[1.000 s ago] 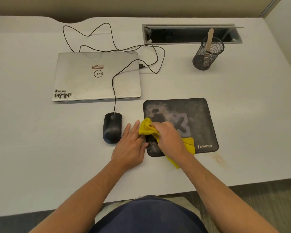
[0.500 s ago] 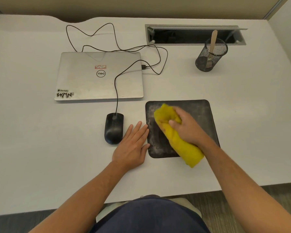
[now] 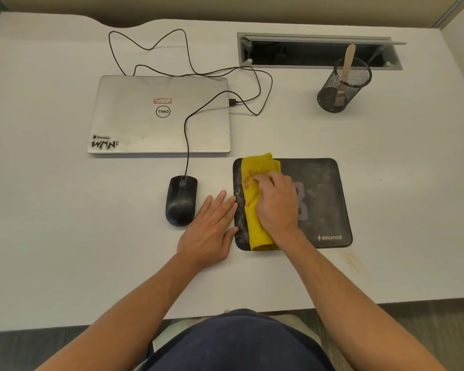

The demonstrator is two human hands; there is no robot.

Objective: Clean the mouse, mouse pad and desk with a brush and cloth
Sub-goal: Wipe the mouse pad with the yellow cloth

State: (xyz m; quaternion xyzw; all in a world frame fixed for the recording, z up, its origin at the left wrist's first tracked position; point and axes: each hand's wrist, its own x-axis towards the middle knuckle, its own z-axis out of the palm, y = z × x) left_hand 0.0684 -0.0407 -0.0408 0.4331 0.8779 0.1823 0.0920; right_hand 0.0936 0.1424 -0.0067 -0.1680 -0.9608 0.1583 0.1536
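Both hands busy — right hand (image 3: pixel 275 203) pressed flat, fingers loosely curled over the yellow cloth (image 3: pixel 255 199) on the mouse pad's (image 3: pixel 324 199) left side, left hand (image 3: pixel 208 231) spread open empty, probably bracing its edge beside the mouse (image 3: pixel 181 200).

The cloth (image 3: pixel 255 210) was yellow with brownish stains; the mouse pad (image 3: pixel 324 199) black with grey smears; the mouse (image 3: pixel 181 200) black; the laptop (image 3: pixel 161 116) silver; the desk (image 3: pixel 65 223) white.

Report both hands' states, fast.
Left hand: open, flat on the desk, fingertips at the mouse pad edge.
Right hand: pressing the yellow cloth onto the pad.
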